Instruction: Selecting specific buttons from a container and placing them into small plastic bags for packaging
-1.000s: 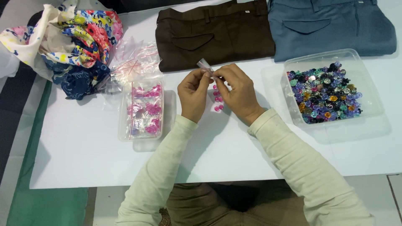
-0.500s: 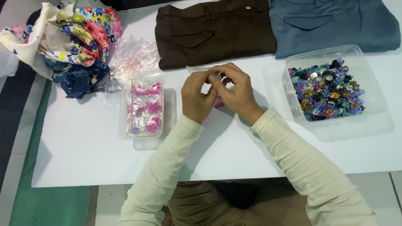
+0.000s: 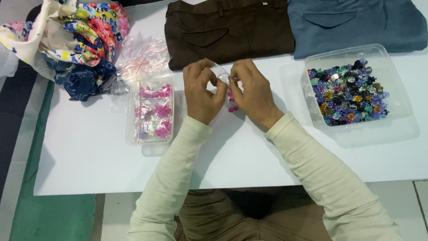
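Over the white table, both hands pinch 1 small clear bag, pink beads hanging downward

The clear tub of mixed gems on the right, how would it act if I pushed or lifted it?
The tub looks thin-walled, so it may flex when lifted. It sits flat and low, so it would probably slide, not tip. The loose gems would likely shift and could spill, since it is open.
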